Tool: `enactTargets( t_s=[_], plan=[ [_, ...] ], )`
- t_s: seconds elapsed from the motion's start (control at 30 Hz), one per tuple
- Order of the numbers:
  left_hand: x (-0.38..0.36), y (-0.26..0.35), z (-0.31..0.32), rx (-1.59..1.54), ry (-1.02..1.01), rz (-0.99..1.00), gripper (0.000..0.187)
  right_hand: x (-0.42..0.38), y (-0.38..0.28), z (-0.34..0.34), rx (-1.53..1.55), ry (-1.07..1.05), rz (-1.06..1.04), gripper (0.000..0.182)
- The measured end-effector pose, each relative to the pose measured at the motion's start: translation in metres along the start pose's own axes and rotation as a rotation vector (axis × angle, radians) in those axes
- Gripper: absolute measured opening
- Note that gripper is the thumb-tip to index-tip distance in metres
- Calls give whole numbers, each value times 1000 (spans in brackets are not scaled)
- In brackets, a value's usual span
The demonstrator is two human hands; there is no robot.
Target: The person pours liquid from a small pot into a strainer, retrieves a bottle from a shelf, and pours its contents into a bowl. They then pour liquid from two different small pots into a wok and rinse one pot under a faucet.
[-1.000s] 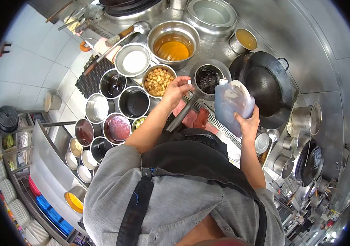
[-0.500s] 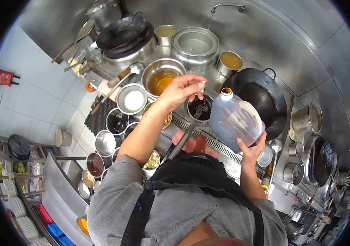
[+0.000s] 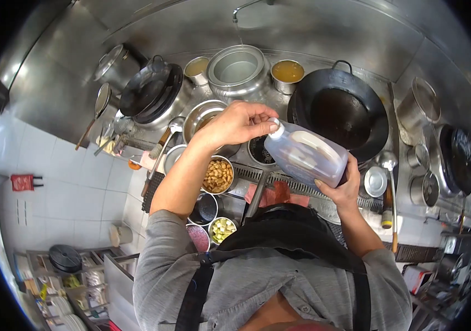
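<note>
A translucent plastic jug point(image 3: 301, 156) is tilted in front of my chest, with dark residue inside. Its moulded handle faces up and its neck points to the upper left. My right hand point(image 3: 341, 183) is wrapped round the jug's bottom end. At the neck, my left hand point(image 3: 242, 124) pinches a white cap point(image 3: 274, 126) between thumb and fingers, pressed to the mouth. Just below the neck, partly hidden by the jug, stands a pot of dark liquid point(image 3: 259, 150). A steel bowl point(image 3: 194, 118) lies partly behind my left hand.
A large black wok point(image 3: 351, 113) sits on the right burner. Behind stand a water pot point(image 3: 237, 69) under a running tap and a pot of yellowish liquid point(image 3: 288, 74). Brown chunks point(image 3: 217, 175) fill a pot at left. A ladle point(image 3: 388, 163) lies at right.
My left hand has brought the white cap onto the jug's mouth, which was uncovered before. The jug has tipped further to the left. The camera view has shifted.
</note>
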State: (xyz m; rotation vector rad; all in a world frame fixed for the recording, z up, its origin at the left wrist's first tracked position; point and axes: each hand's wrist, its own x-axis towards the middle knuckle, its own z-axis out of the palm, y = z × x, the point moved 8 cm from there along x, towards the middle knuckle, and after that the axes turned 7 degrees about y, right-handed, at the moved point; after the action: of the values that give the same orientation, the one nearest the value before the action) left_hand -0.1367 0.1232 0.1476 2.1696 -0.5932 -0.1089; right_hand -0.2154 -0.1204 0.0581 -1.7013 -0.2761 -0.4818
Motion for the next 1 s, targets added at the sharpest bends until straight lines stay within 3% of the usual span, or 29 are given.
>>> enactTargets(
  t_s=[0.17, 0.23, 0.37, 0.43, 0.57, 0.63, 0.73, 0.8, 0.87, 1.0],
  plan=[
    [4, 16, 4, 188, -45, 106, 28, -1, -2, -5, -82, 21, -26, 78],
    [3, 32, 4, 190, -34, 310, 28, -1, 2, -3, -82, -36, 17, 80],
    [1, 30, 9, 178, -98, 282, 28, 2, -6, -5, -48, -25, 37, 77],
    [-6, 43, 11, 249, -30, 516, 34, 1, -3, -5, 6, -28, 75, 76],
    [-12, 55, 4, 182, 103, 515, 28, -3, 1, -3, 81, -44, 123, 76],
    [-6, 29, 0, 273, 44, 96, 24, -3, -1, -2, 42, -53, 108, 76],
    [-5, 4, 13, 222, -50, 38, 23, -4, 1, -2, -25, -86, 98, 78],
    [-6, 5, 13, 211, -53, 67, 24, -4, 3, -2, -54, -100, 106, 81],
    [-10, 25, 18, 190, -69, 378, 31, -6, 5, -3, -49, -110, 156, 80],
    [-13, 35, 17, 141, -1, 364, 37, -10, 12, -5, -93, -92, 151, 80]
  ],
)
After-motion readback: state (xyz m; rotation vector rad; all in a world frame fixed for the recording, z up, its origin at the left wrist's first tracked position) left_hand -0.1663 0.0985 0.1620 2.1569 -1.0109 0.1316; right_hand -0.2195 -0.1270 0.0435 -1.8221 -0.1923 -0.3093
